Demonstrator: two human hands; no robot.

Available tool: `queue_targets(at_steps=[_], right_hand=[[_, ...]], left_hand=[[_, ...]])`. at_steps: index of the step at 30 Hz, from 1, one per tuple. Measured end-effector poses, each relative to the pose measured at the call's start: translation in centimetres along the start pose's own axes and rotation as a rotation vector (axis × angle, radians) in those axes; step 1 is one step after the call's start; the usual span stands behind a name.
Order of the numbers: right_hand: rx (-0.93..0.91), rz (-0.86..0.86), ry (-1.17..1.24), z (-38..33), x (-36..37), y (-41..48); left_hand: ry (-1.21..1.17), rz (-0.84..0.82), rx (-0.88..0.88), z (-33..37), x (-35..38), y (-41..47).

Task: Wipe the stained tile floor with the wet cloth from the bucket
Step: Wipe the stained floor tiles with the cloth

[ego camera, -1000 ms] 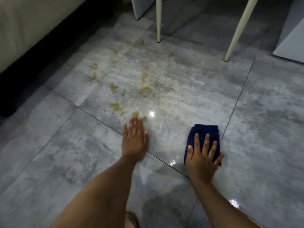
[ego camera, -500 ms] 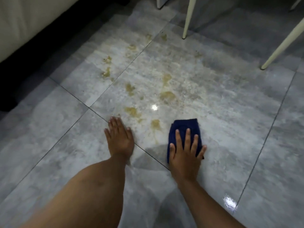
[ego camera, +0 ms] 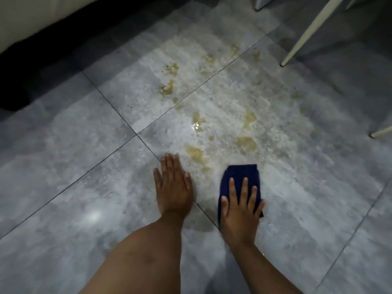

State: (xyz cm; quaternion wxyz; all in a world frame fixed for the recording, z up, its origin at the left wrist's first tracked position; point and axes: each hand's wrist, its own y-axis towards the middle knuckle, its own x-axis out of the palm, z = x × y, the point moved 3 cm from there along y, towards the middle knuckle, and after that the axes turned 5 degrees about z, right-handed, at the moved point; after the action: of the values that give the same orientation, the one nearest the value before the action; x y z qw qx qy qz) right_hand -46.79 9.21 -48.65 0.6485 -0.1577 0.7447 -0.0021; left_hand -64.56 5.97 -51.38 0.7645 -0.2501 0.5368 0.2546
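A folded dark blue cloth (ego camera: 241, 177) lies flat on the grey tile floor (ego camera: 74, 166). My right hand (ego camera: 240, 211) presses down on its near half, fingers spread over it. My left hand (ego camera: 172, 187) rests palm-down on the bare tile just to the left, fingers together, holding nothing. Yellow-brown stains (ego camera: 246, 143) spot the tiles just beyond both hands, the nearest patch (ego camera: 196, 152) a short way past my left fingertips. More stains (ego camera: 168, 88) lie farther back. No bucket is in view.
A cream chair leg (ego camera: 305, 35) slants down to the floor at the upper right, and another leg tip (ego camera: 381, 133) shows at the right edge. A pale piece of furniture (ego camera: 31, 15) with a dark gap beneath it runs along the upper left.
My right hand has slid the cloth leftward toward the stains. My left hand has shifted slightly left and stays flat on the tile. The view has swung left, so the chair legs sit farther right.
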Motion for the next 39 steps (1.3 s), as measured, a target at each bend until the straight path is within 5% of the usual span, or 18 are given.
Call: queue_targets(at_steps=[7, 13, 20, 26, 29, 33, 39], right_hand=[[-0.427, -0.016, -0.008, -4.1, 1.0, 5.8], [-0.245, 0.128, 0.065, -1.3, 1.3, 5.9], [-0.423, 0.067, -0.005, -2.9, 1.3, 8.8], [-0.183, 0.155, 0.073, -1.2, 0.8, 7.7], [-0.309, 0.105, 0.066, -3.0, 2.0, 3.0], [-0.546, 0.067, 0.022, -7.4, 1.1, 7.2], [-0.256, 0.145, 0.051, -6.4, 2.3, 7.3]], left_hand=[[0.014, -0.017, 0.003, 0.2, -0.1, 0.8], [0.040, 0.016, 0.018, 0.1, -0.6, 1.2], [-0.028, 0.062, -0.019, 0.7, -0.2, 0.3], [-0.047, 0.129, -0.092, -0.9, -1.9, 2.5], [0.036, 0.084, -0.139, -4.0, -2.3, 1.9], [0.028, 0.138, -0.116, -4.2, -2.6, 3.1], [0.019, 0.108, -0.125, -4.2, -1.1, 2.1]])
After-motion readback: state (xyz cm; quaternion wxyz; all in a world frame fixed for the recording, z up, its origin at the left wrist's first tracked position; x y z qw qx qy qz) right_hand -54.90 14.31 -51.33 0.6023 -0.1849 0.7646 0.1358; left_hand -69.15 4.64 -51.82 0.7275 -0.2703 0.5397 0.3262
